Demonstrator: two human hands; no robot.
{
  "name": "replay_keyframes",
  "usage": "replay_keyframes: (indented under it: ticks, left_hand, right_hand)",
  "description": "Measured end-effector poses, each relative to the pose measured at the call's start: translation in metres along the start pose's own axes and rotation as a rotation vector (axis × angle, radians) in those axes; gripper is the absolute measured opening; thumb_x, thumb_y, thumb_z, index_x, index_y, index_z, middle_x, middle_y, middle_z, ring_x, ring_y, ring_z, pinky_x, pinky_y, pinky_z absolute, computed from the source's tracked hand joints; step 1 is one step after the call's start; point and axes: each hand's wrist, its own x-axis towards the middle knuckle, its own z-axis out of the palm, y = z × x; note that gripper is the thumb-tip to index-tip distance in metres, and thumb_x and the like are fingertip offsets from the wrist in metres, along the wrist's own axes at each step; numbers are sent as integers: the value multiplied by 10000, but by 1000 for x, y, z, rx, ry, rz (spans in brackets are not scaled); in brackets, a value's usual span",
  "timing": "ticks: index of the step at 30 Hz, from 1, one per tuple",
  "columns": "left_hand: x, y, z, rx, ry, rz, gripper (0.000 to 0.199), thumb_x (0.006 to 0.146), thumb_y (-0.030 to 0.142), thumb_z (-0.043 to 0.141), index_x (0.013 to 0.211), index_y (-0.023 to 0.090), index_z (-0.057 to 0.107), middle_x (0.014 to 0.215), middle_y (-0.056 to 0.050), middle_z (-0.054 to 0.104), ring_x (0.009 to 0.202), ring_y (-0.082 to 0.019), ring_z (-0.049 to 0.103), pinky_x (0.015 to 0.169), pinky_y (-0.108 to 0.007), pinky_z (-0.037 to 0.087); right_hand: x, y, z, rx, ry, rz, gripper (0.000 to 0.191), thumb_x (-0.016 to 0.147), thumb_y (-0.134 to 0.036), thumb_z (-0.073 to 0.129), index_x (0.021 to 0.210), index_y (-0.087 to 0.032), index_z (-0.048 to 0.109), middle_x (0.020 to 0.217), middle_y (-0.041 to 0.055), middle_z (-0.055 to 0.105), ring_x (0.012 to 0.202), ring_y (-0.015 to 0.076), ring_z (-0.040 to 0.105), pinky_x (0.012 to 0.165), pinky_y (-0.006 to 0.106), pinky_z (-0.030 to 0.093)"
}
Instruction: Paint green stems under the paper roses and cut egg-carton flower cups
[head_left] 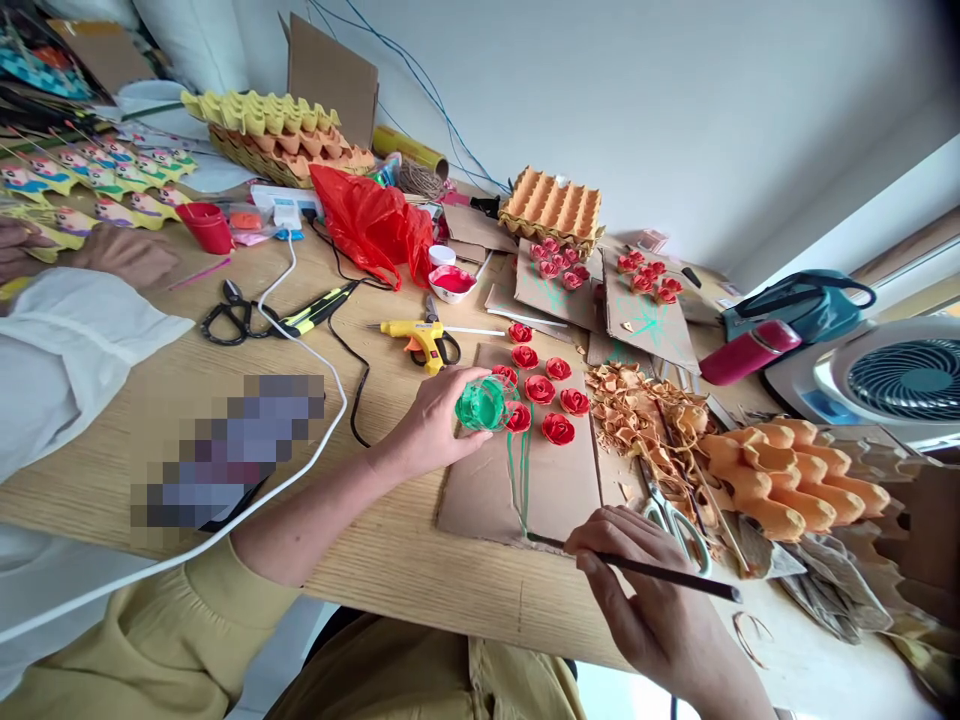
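Note:
My left hand (435,418) is wrapped round a small clear cup of green paint (484,403), held over the upper left of a cardboard sheet (480,500). In my right hand (652,595) is a dark-handled paintbrush (667,575), its tip touching the lower edge of the cardboard. Green painted lines (519,480) run up the sheet like stems. Above them sit several red paper roses (539,389), with the cup hiding part of that group.
A yellow glue gun (424,338) lies behind my left hand. Scissors (679,525), orange scraps (637,410) and an egg tray (787,480) are on the right. A white cable (330,420) crosses the left side. Another person's hand (127,255) works at far left.

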Motion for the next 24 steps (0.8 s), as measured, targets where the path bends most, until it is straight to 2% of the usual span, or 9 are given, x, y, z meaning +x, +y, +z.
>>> replay_keyframes:
  ticks: [2, 6, 8, 14, 18, 24]
  left_hand:
    - [-1, 1, 0, -12, -13, 21, 651, 773, 199, 721, 1353, 210, 427, 1316, -131, 580, 1252, -300, 547, 1074, -461, 438]
    - [-2, 5, 0, -25, -52, 59, 647, 775, 205, 711, 1361, 224, 438, 1342, -123, 571, 1274, -301, 533, 1088, -455, 432]
    - [-3, 7, 1, -33, -74, 72, 652, 771, 215, 717, 1363, 229, 444, 1353, -119, 564, 1290, -304, 521, 1097, -455, 425]
    - [-5, 12, 0, -32, -152, 117, 701, 754, 190, 716, 1390, 241, 425, 1379, -113, 553, 1310, -301, 505, 1112, -449, 402]
    - [-5, 15, -2, -31, -172, 121, 713, 728, 179, 723, 1378, 239, 436, 1365, -109, 565, 1293, -303, 519, 1101, -451, 410]
    - [-4, 17, -2, -27, -161, 130, 684, 741, 190, 709, 1371, 243, 448, 1345, -101, 582, 1276, -296, 535, 1089, -439, 424]
  right_hand:
    - [-2, 2, -4, -8, 74, 4, 133, 958, -100, 478, 945, -194, 572, 773, 16, 607, 671, 144, 557, 616, 292, 434]
    - [1, 4, -5, 23, 335, 27, 168, 951, -113, 487, 1012, -203, 615, 823, 35, 633, 741, 167, 609, 642, 302, 464]
    - [7, 4, -1, 50, 391, 35, 189, 954, -121, 485, 1048, -207, 624, 865, 43, 652, 781, 175, 629, 672, 309, 480]
    - [32, 8, 16, -34, 296, 43, 149, 974, -152, 495, 1051, -218, 604, 852, 28, 653, 756, 167, 619, 678, 306, 463]
    - [38, 12, 21, -69, 257, 43, 127, 985, -161, 491, 1037, -218, 592, 840, 24, 658, 751, 173, 622, 685, 312, 456]
    - [40, 12, 21, -65, 285, 40, 125, 981, -161, 497, 1024, -215, 601, 832, 24, 666, 740, 169, 626, 670, 306, 461]
